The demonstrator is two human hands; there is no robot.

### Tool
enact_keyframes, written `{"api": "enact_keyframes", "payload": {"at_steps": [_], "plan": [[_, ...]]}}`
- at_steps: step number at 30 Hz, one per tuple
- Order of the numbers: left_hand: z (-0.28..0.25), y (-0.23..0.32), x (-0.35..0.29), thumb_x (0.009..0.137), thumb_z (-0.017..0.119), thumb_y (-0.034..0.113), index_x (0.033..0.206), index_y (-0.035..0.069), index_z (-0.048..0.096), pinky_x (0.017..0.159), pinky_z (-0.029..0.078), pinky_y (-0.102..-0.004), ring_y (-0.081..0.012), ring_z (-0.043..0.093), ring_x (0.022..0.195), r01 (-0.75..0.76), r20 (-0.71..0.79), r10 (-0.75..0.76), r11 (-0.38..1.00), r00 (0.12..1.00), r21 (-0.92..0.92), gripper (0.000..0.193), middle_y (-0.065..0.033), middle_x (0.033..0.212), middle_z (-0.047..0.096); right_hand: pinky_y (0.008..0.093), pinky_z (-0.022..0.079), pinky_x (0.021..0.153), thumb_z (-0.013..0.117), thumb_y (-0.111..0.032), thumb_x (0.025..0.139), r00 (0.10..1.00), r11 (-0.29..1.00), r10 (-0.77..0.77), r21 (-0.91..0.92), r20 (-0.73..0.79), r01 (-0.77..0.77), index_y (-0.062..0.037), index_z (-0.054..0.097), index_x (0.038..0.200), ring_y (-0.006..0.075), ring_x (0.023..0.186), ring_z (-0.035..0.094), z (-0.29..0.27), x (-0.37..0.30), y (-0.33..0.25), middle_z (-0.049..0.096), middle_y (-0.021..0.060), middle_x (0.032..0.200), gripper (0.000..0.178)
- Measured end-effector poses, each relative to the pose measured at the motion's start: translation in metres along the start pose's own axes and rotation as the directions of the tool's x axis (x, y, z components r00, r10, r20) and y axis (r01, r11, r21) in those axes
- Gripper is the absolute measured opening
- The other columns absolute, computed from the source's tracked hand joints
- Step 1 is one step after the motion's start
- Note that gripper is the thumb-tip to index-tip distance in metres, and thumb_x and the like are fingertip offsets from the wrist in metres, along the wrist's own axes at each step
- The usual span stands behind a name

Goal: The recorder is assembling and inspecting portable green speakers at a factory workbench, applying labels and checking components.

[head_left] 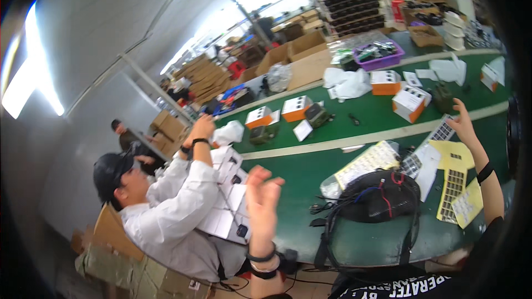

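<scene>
While white block lettering ran across the wearer's dark shirt [388,289] below the table's near edge, the left hand [262,194] hung raised over the near left part of the green table [299,188], its fingers loosely curled and apart, with nothing in its grasp. On the near edge, around the middle, lay a rounded black bag [360,202] of mesh-like texture, trimmed with red and blue cords. Toward the table's near right corner, flat yellow sheets [455,182] carried rows of dark rectangular labels, their print too small to read. Beyond the bag, a pale sheet of labels [368,165] lay partly under glossy clear plastic.

The right hand [461,123] reached over the table's right side with fingers parted, at the upper end of a grey label strip [441,131]; whether it pinched the strip I could not tell. Just past it, nearer the far edge, a boxy dark green device [443,98] stood beside an orange-and-white carton [410,103] printed with dark shapes. At the left end sat a co-worker [177,205] in white sleeves. By the far edge stood a purple plastic basket [388,62], with brown cardboard boxes [307,45] past it.
</scene>
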State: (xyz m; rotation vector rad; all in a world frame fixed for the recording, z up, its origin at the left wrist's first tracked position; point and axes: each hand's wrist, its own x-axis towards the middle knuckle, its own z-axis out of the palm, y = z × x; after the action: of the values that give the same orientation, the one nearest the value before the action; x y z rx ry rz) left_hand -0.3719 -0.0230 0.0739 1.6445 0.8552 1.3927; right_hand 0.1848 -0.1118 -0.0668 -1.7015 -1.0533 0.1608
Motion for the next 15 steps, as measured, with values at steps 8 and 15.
{"api": "enact_keyframes", "payload": {"at_steps": [8, 15], "plan": [[0.048, -0.072, 0.201, 0.086, 0.057, 0.034, 0.115, 0.004, 0.049, 0.07, 0.045, -0.028, -0.0167, 0.058, 0.081, 0.09, 0.035, -0.092, 0.995, 0.995, 0.049, 0.042, -0.0066, 0.102, 0.055, 0.0296, 0.046, 0.074, 0.068, -0.008, 0.074, 0.988, 0.985, -0.101, -0.131, 0.117, 0.116, -0.0025, 0.044, 0.123, 0.0186, 0.08, 0.055, -0.049, -0.126, -0.142, 0.05, 0.0108, 0.111, 0.055], [0.076, -0.302, 0.26, 0.072, 0.067, 0.032, 0.084, -0.003, 0.063, 0.062, 0.048, -0.037, -0.026, 0.061, 0.068, -0.021, 0.13, -0.119, 0.656, 0.984, 0.755, 0.038, -0.0136, 0.074, 0.063, 0.0295, 0.046, 0.075, 0.066, -0.005, 0.074, 0.996, 0.986, 0.078, -0.146, -0.045, -0.083, -0.0017, 0.049, 0.118, 0.0171, 0.082, 0.058, -0.102, -0.21, -0.134, 0.055, 0.011, 0.105, 0.047]]}}
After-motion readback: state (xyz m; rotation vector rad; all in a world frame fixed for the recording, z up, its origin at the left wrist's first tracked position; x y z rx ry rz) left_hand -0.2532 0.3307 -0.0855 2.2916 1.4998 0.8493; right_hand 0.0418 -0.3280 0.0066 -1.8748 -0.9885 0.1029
